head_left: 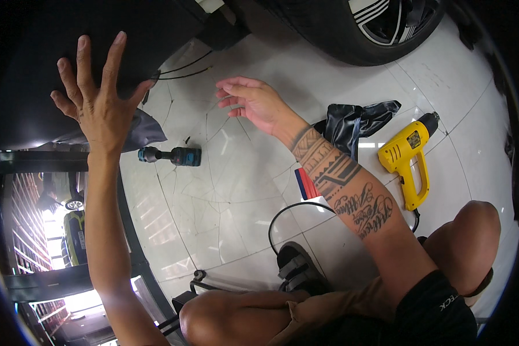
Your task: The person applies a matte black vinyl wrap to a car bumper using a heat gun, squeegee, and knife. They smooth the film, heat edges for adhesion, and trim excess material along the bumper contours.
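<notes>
My left hand (102, 109) is raised, its fingers spread wide against the matte black car panel (34, 75). At the panel's lower corner a loose flap of dark film (146, 130) sticks out beside my left wrist. My right hand (254, 104) is held over the tiled floor, palm partly turned up, fingers loosely bent with nothing in them. Two thin black cables (181, 74) hang from the car between my hands. A crumpled piece of glossy black film (352, 122) lies past my right wrist.
A yellow heat gun (406, 153) lies at the right with its cord. On the floor at left is a teal and black cordless power tool (179, 156). A flat red and blue piece (307, 183) shows by my right forearm. The car wheel (380, 34) stands at the top.
</notes>
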